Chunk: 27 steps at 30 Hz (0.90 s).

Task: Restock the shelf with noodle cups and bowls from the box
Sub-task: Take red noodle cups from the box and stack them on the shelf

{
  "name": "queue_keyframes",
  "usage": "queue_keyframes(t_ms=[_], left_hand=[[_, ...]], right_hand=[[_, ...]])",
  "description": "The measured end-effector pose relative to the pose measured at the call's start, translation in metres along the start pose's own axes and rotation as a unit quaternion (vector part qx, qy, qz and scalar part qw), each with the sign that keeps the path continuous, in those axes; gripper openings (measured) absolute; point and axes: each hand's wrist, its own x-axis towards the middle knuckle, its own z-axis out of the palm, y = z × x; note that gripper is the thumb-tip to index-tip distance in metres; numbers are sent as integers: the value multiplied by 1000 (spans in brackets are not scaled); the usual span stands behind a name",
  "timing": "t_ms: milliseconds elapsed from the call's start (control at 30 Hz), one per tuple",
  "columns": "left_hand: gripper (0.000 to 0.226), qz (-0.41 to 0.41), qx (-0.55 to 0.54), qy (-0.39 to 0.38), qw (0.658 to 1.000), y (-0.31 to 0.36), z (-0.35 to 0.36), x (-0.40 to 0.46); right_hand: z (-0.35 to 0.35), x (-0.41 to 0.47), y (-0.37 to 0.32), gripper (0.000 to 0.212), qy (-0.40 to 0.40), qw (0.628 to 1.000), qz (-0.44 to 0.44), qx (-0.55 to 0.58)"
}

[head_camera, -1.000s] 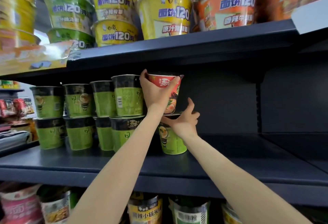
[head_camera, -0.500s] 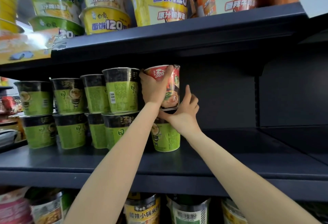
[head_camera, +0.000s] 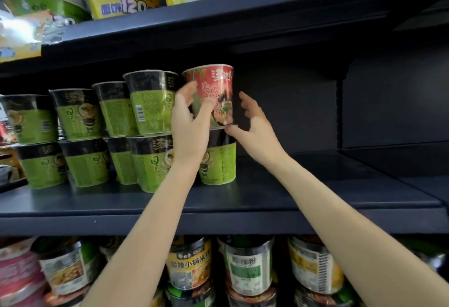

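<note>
Red cup (head_camera: 217, 92): We see it upright on top of a green cup (head_camera: 218, 160), at 12 o'clock from that cup and at 3 o'clock from the stacked green row. Its base sits on the lower cup's lid.
Left hand (head_camera: 189, 122): We see its grip relaxed and part open, thumb and fingertips lying against the red cup's left and front wall. The fingers are only loosely curved; whether they clamp the cup, we cannot tell with certainty.
Right hand (head_camera: 255, 126): We see its grip spread wide, fingers extended. The thumb tip meets the seam where the red cup's base joins the green cup's lid; the remaining fingers stand just beside the red cup at its 3 o'clock, apart from the wall.
Green cups (head_camera: 97, 134): We see two tiers, running from the red cup's 9 o'clock toward the frame's left edge.
Middle shelf (head_camera: 315, 197): We see a dark board carrying both stacks.
Upper shelf (head_camera: 218, 12): We see yellow bowls (head_camera: 121, 0) on it at 11 o'clock.
Lower shelf: We see mixed bowls (head_camera: 245, 267) at 6 o'clock.
</note>
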Motion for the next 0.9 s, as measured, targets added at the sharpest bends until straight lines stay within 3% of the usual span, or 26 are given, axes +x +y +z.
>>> queue_keyframes(t_ms=[233,333,433,600,667,733,833,900], left_hand=[[19,90,7,-105,990,12,25,-131],[17,70,-7,-191,979,18,53,-208],[17,41,4,-308,950,26,88,-295],[23,24,118,-505,855,32,155,-460],[25,-2,148,-580,801,32,181,-525],[26,-57,159,-647,743,30,205,-586],[25,-141,185,-709,666,17,233,-667],[23,-204,186,-719,638,9,251,-714]], right_hand=[[-83,-144,18,31,72,983,-93,-138],[-137,-233,37,24,91,977,-79,-178],[-203,-334,50,22,62,966,-30,-249],[-324,-500,69,23,-35,934,198,-297],[-371,-564,80,27,-98,897,312,-297],[-411,-632,95,27,-133,837,443,-292],[-452,-721,111,28,-130,780,557,-254],[-468,-770,120,17,-92,754,605,-240]])
